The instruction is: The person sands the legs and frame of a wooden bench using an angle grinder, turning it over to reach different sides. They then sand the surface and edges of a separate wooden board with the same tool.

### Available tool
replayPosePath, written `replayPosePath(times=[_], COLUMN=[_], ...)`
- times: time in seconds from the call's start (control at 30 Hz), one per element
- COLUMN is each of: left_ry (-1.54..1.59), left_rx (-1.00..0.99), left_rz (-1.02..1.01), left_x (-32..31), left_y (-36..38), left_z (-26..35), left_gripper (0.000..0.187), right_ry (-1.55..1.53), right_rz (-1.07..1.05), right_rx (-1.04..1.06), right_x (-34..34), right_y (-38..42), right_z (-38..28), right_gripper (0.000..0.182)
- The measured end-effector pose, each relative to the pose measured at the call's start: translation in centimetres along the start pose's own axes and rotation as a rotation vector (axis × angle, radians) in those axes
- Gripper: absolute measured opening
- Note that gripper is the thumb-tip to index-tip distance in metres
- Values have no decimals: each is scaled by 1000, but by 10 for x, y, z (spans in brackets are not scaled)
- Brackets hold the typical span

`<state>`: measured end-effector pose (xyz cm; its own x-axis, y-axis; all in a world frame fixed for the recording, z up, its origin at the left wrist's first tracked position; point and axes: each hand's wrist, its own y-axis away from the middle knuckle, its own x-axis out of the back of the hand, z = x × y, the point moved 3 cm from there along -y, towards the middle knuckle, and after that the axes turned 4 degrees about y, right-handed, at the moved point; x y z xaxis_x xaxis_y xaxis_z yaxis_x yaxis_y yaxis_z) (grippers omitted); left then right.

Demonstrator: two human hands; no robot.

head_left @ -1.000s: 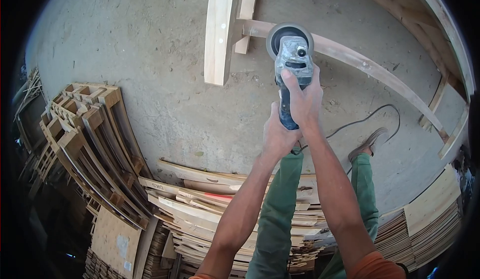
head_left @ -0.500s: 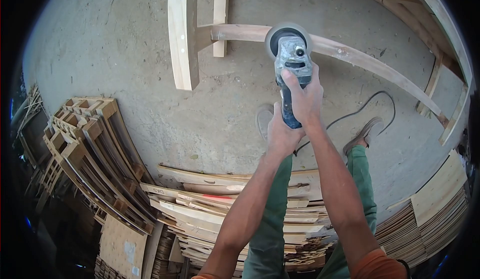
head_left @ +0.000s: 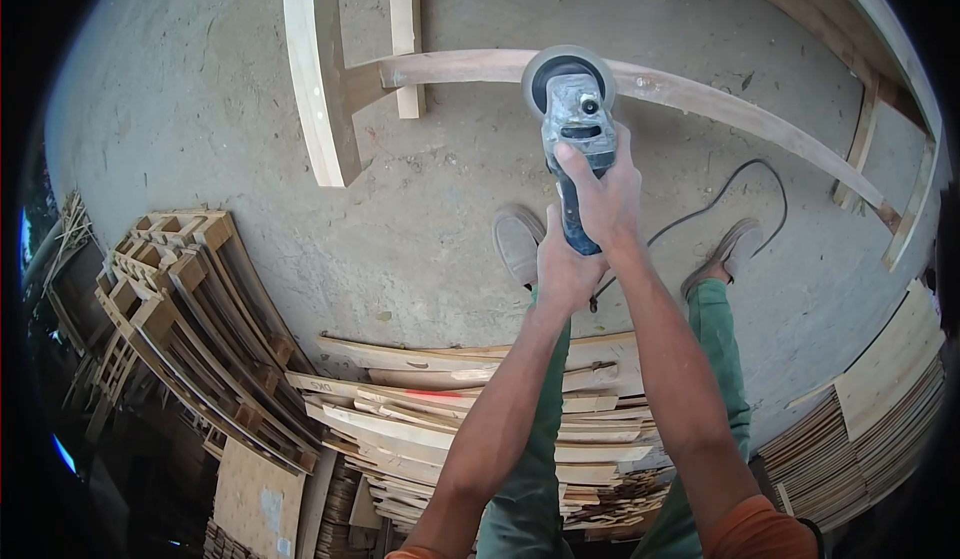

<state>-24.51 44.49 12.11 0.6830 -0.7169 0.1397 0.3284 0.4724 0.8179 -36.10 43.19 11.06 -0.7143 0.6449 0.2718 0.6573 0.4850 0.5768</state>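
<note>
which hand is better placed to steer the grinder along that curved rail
Right. The right hand grips the grey and blue angle grinder nearest its disc on the curved wooden rail; the left hand holds the tail.

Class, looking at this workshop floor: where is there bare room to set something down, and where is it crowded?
Bare concrete floor lies left of the upright plank, and between the curved rail and the stacked strips. That stack, the frames at left and sheets at right crowd the near edge. Both hands hold the grinder on the rail.

angle grinder (head_left: 572,134) handle hidden inside hands, curved wooden frame (head_left: 720,109) cut off at top edge
</note>
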Motion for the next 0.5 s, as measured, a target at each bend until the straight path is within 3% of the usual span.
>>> replayPosePath(times=[0.17,0.37,0.5], left_ry=[117,29,32], left_rx=[-61,3,-4], left_rz=[40,-46,-44], left_x=[26,-19,-31], left_y=[-11,-5,6], left_z=[4,6,5], left_gripper=[75,76,75], right_ry=[137,-21,-13], right_rz=[-65,58,28], right_rx=[17,-13,-34], right_x=[-31,25,36], right_y=[-7,-2,0], right_z=[-9,2,9], right_gripper=[78,70,81])
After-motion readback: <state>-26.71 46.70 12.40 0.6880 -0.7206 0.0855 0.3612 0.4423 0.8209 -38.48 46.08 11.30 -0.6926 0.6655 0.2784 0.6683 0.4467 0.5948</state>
